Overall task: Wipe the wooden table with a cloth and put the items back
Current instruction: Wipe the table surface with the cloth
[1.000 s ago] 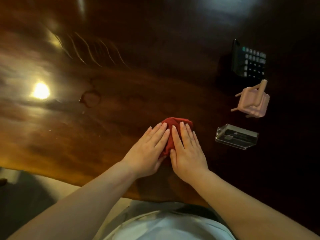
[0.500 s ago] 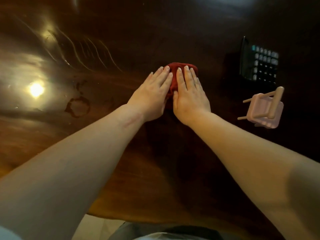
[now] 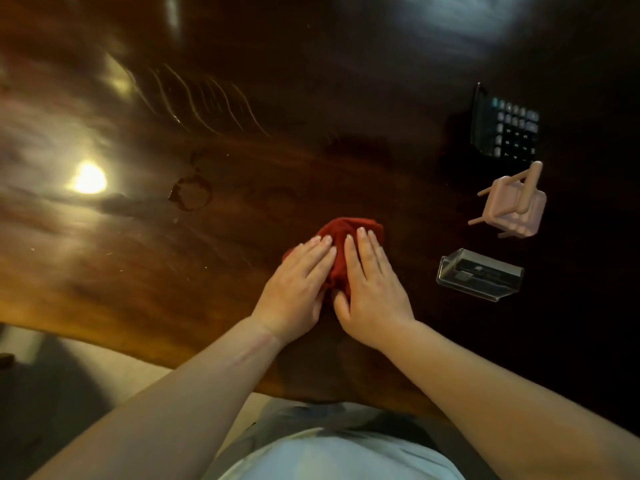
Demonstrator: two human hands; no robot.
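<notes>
Not much of the person shows, tbh. Two bare forearms fill the lower half of the frame, with the left hand and right hand just below the middle. The nails look short and rounded. There's a faint streaky line across the left forearm near the wrist. Bottom centre shows a pale whitish-blue top, with a darker grey fabric just above it.

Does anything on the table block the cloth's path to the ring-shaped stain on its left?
Nothing visible does. The left hand and right hand press flat on the cloth; only bare table lies between it and the stain. The calculator, toy chair and clear box sit on its right.
</notes>
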